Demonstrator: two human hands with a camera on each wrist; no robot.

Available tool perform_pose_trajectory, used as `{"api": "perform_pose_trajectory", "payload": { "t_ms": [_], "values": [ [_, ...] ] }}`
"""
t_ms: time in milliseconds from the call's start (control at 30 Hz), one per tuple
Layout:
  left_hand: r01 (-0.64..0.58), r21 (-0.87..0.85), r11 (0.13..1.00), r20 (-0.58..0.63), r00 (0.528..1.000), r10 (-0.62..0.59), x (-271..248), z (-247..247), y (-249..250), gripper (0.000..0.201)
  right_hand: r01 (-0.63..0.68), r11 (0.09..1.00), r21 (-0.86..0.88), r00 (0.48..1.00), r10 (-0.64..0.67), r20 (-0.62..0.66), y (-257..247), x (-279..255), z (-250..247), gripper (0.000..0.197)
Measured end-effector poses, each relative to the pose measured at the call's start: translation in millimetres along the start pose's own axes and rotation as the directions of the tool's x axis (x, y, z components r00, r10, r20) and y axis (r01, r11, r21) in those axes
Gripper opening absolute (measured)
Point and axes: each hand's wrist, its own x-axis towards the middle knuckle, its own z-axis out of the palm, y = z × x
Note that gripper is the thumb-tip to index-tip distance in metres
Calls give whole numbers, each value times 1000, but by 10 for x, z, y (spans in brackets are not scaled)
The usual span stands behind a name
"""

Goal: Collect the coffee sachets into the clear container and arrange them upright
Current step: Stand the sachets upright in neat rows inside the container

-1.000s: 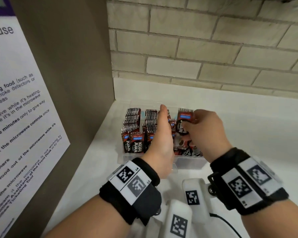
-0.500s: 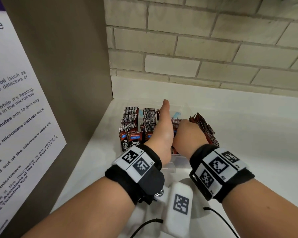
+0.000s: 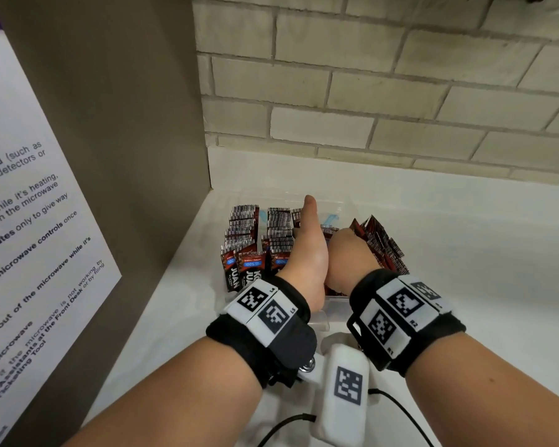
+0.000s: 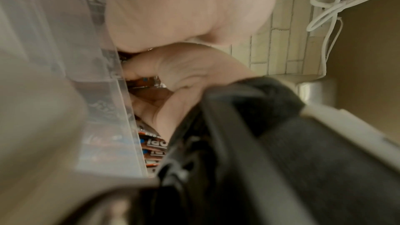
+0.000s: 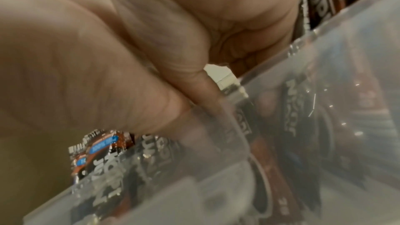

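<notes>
The clear container [image 3: 333, 305] sits on the white counter in the corner. Rows of red-brown coffee sachets [image 3: 244, 233] stand upright in its left part. My left hand [image 3: 307, 250] stands edge-on inside it, fingers straight, pressing flat against those rows. My right hand [image 3: 349, 256] reaches down into the right part, next to a bunch of sachets [image 3: 381, 243] that leans to the right. In the left wrist view its curled fingers [image 4: 140, 67] grip sachets behind the clear wall [image 4: 97, 91]. The right wrist view shows its thumb [image 5: 205, 91] dipping behind the container wall [image 5: 346, 91].
A brown panel [image 3: 126, 124] with a white printed notice [image 3: 29, 221] closes off the left side. A brick wall [image 3: 368, 91] runs behind the counter [image 3: 481, 253]. A white tagged device [image 3: 346, 391] with a black cable lies in front of the container.
My right hand held a sachet above the container, then went down into the right part. The sachets there now lean right. My left hand stayed against the upright rows.
</notes>
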Motion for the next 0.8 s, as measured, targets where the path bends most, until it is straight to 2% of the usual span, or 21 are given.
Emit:
{"api": "perform_pose_trajectory", "payload": {
  "t_ms": [67, 167, 267, 400, 533, 633, 733, 800],
  "values": [
    [0, 5, 1000, 0, 1000, 0, -19, 6, -1, 65, 40, 999, -21, 999, -40, 2, 5, -3, 4, 36],
    [11, -21, 1000, 15, 1000, -11, -14, -13, -13, 71, 0, 998, 64, 1000, -1, 15, -5, -10, 12, 41],
    [7, -42, 999, 4, 1000, -7, -14, -13, -5, 69, -20, 990, 139, 1000, 20, 0, -16, -34, 27, 44],
    [15, -10, 1000, -18, 1000, -16, -12, 0, -1, 45, -48, 987, 152, 999, 48, 6, -29, -77, -16, 45],
    [50, -48, 998, -32, 998, -51, -21, 13, 5, 43, 30, 987, 159, 1000, -30, -4, -18, -105, -1, 36],
    [63, -45, 997, -52, 997, -65, -10, 14, 9, 47, 18, 994, 105, 998, -23, 52, -22, -83, 3, 27],
    [45, -39, 998, -54, 997, -47, -2, 4, 4, 71, -13, 988, 154, 999, 7, 35, -16, -46, -13, 10],
    [24, -41, 999, -49, 998, -26, 6, 2, 1, 77, -39, 981, 191, 999, 35, 29, -23, -56, -17, 10]
  ]
}}
